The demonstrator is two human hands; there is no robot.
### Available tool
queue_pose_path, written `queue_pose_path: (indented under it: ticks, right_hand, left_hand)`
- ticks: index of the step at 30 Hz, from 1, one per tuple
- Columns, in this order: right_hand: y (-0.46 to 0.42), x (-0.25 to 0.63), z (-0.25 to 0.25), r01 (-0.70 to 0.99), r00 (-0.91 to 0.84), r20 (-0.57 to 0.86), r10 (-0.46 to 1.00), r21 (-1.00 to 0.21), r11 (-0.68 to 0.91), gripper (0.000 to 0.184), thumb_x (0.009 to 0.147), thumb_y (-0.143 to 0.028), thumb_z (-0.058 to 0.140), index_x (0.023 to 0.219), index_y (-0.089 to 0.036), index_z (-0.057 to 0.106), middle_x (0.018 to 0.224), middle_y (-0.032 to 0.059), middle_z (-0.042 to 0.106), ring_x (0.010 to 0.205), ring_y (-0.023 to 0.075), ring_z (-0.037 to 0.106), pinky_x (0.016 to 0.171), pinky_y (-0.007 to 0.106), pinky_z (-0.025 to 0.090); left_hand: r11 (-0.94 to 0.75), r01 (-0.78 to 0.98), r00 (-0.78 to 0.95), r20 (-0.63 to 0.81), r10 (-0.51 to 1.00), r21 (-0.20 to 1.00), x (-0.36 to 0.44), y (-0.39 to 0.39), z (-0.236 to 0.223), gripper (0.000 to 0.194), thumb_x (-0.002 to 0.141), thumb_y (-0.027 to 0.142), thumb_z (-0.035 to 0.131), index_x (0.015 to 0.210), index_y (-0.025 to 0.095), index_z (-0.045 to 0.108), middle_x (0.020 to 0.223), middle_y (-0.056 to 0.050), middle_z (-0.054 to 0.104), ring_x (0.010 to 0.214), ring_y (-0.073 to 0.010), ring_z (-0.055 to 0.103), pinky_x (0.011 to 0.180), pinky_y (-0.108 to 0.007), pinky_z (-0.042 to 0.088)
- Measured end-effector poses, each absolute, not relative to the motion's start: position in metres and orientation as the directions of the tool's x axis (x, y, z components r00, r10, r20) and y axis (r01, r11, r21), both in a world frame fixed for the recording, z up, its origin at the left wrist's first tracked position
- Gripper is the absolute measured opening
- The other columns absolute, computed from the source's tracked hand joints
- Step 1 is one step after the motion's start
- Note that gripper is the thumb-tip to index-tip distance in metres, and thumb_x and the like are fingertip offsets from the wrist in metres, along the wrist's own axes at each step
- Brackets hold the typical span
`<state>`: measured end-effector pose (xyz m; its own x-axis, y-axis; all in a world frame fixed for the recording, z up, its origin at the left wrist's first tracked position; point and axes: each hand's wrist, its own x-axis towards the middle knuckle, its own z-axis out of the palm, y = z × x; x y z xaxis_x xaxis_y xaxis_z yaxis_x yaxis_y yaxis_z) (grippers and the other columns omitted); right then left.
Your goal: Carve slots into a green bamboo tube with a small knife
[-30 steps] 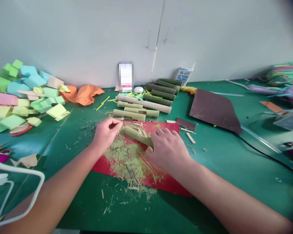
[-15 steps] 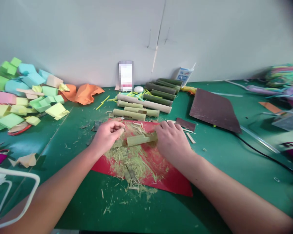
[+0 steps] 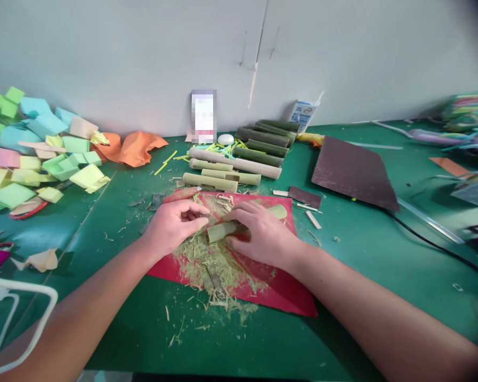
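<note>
Right hand covers the middle of a bamboo tube, left fingertips close by its near-left end

The right hand (image 3: 258,231) hides the central stretch of the pale green bamboo tube (image 3: 220,232); one end pokes out to the left of its fingers, the other to the right, beyond the knuckles. What the covered part looks like cannot be seen. Past the left fingers lies a tool with a reddish-brown handle (image 3: 180,195); its working end is too small to make out. Well beyond both hands' fingers, the screen of an upright phone (image 3: 204,114) is pixelated. A white looped frame (image 3: 50,323), left of the left forearm, is cut off by the picture's edge.

The right hand lies palm down, fingers bent over the tube's far side and thumb on the near side, gripping it. The left hand (image 3: 174,225) is turned inward, fingers curled, thumb and forefinger tips nearly together just left of the tube's end; whether anything is pinched between them cannot be told. Both forearms slant inward from the lower corners.

Below the fingers, shavings (image 3: 223,278) litter a red sheet (image 3: 292,297), on which the tube sits. Just beyond the fingers, more bamboo pieces (image 3: 211,182) lie in rows.
</note>
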<state>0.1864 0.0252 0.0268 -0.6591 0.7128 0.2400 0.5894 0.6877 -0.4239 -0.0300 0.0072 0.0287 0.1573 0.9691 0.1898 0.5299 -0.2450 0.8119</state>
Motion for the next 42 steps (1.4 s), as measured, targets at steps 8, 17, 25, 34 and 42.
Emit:
queue_pose_path:
  ticks: [8, 17, 25, 34, 42]
  right_hand:
    - [0.033, 0.19, 0.027, 0.542, -0.674, 0.221, 0.705, -0.501, 0.675, 0.022, 0.072, -0.024, 0.064, 0.093, -0.019, 0.059, 0.091, 0.0039, 0.059, 0.091, 0.018, 0.051, 0.08, 0.032, 0.04]
    - [0.033, 0.19, 0.026, 0.558, -0.666, 0.208, 0.717, -0.499, 0.663, 0.019, 0.07, -0.021, 0.063, 0.088, -0.019, 0.058, 0.089, 0.0029, 0.059, 0.089, 0.0176, 0.051, 0.079, 0.03, 0.04]
    - [0.034, 0.189, 0.025, 0.557, -0.668, 0.203, 0.716, -0.501, 0.662, 0.016, 0.071, -0.023, 0.062, 0.086, -0.02, 0.057, 0.087, 0.0026, 0.059, 0.088, 0.0177, 0.051, 0.077, 0.03, 0.04]
    - [0.035, 0.189, 0.023, 0.551, -0.667, 0.218, 0.712, -0.499, 0.669, 0.018, 0.071, -0.026, 0.065, 0.086, -0.019, 0.057, 0.087, 0.0023, 0.058, 0.086, 0.017, 0.051, 0.075, 0.029, 0.039]
    - [0.035, 0.189, 0.024, 0.555, -0.668, 0.212, 0.713, -0.496, 0.668, 0.019, 0.071, -0.027, 0.066, 0.086, -0.019, 0.057, 0.088, 0.0024, 0.058, 0.086, 0.0168, 0.051, 0.075, 0.029, 0.039]
  left_hand:
    - [-0.296, 0.562, 0.248, 0.185, 0.951, 0.772, -0.022, -0.007, 0.033, 0.013, 0.076, 0.022, 0.063, 0.088, 0.02, 0.068, 0.079, -0.001, 0.069, 0.064, -0.0124, 0.063, 0.06, -0.024, 0.052]
    - [-0.413, 0.607, 0.299, 0.287, 0.91, 0.679, -0.03, -0.014, 0.023, 0.012, 0.08, 0.021, 0.06, 0.089, 0.02, 0.068, 0.085, -0.003, 0.068, 0.074, -0.0128, 0.062, 0.067, -0.024, 0.05]
    - [-0.553, 0.587, 0.452, 0.327, 0.83, 0.592, -0.034, -0.008, 0.024, 0.012, 0.084, 0.019, 0.054, 0.087, 0.019, 0.066, 0.086, -0.005, 0.067, 0.079, -0.0144, 0.062, 0.073, -0.028, 0.049]
    - [-0.533, 0.606, 0.502, 0.237, 0.832, 0.591, -0.033, -0.004, 0.031, 0.012, 0.086, 0.02, 0.052, 0.085, 0.018, 0.065, 0.082, -0.003, 0.063, 0.075, -0.0133, 0.059, 0.07, -0.027, 0.046]
    - [-0.512, 0.602, 0.531, 0.171, 0.83, 0.613, -0.038, 0.0, 0.031, 0.014, 0.086, 0.022, 0.052, 0.084, 0.018, 0.065, 0.082, -0.003, 0.063, 0.076, -0.0136, 0.059, 0.072, -0.028, 0.047]
